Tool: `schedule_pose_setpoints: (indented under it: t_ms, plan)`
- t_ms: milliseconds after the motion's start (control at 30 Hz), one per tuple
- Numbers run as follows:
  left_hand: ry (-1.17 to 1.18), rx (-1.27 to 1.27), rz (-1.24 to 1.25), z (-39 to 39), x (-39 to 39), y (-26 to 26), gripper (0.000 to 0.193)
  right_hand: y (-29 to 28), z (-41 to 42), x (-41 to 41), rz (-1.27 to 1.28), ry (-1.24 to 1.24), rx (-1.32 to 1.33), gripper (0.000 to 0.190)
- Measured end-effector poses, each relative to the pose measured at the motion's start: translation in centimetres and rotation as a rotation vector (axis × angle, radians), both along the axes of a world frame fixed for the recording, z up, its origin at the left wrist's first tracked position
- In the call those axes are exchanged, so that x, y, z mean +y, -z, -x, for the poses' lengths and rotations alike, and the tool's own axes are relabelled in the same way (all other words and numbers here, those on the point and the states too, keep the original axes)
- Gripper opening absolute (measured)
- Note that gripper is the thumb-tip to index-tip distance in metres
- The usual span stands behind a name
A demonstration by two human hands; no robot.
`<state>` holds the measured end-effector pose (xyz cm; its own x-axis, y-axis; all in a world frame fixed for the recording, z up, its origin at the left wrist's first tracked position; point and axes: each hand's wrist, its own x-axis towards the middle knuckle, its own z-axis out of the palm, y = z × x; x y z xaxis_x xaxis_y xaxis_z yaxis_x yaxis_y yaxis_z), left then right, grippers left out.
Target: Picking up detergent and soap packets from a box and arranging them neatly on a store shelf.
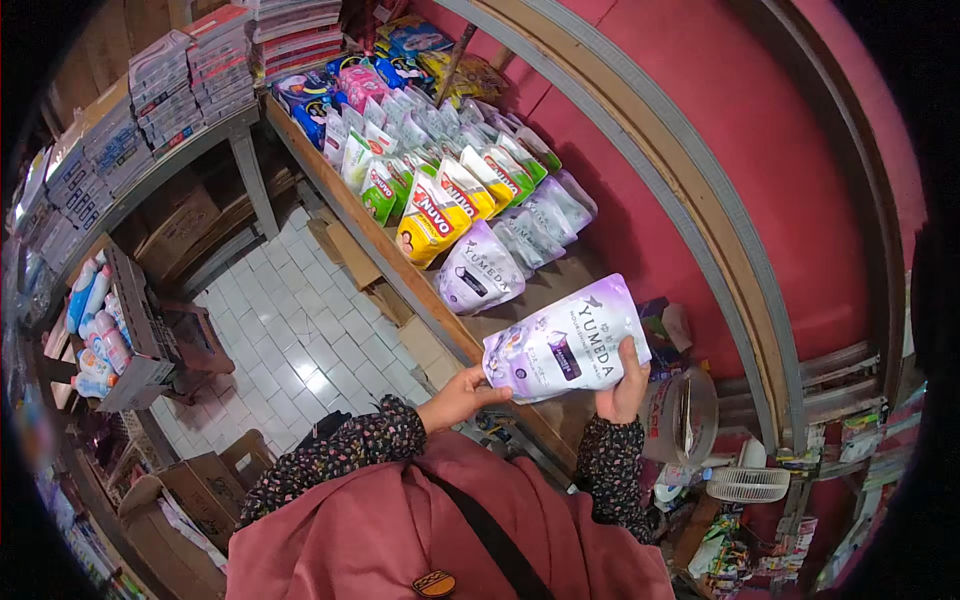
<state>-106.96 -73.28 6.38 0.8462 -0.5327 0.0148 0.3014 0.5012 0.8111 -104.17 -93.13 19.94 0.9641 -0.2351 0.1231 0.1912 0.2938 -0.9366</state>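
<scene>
Both of my hands grip one purple-and-white Yumeda body wash refill pouch (555, 345), tilted, its printed front facing me. My left hand (463, 400) pinches the bottom corner with thumb and fingers. At the opposite side, near the top, my right hand (626, 386) holds the edge, some fingers hidden behind the pouch. Just beyond it, a matching Yumeda pouch (480, 270) stands at the front of a row on the wooden shelf (382, 251). Paler purple pouches (536, 229) stand beside that one, and yellow Nuvo pouches (433, 219) are lined up farther back.
Stacked books or boxed goods (157, 90) fill a shelf at the far left. A carton of bottles (139, 330) stands left, above the white tiled floor (300, 315). To my right are a clear plastic tub (682, 420) and a white basket (748, 485). A red wall (720, 150) backs the shelf.
</scene>
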Motion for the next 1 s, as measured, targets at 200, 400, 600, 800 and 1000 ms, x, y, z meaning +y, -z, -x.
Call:
schedule_pose_setpoints:
  t_ms: [200, 400, 600, 800, 1000]
  plan:
    - [-0.12, 0.339, 0.288, -2.0, -0.2, 1.5, 0.017, 0.9, -0.3, -0.4, 0.075, -0.084, -0.024, 0.02]
    - [-0.153, 0.522, 0.242, -5.1, -1.7, 2.6, 0.016, 2.9, -2.6, -2.1, 0.084, 0.018, 0.04, 0.02]
    - [-0.053, 0.554, 0.078, -5.3, 1.7, 2.3, 0.051, 6.3, -6.3, -4.7, 0.126, 0.069, 0.111, 0.018]
    - [-0.19, 0.546, 0.152, -2.0, 7.0, 1.4, 0.052, 11.4, -10.5, -7.1, 0.175, 0.084, 0.155, 0.019]
    - [-0.53, 0.56, 0.192, 0.1, 8.8, 1.0, 0.049, 14.9, -14.5, -7.7, 0.154, 0.024, 0.172, 0.02]
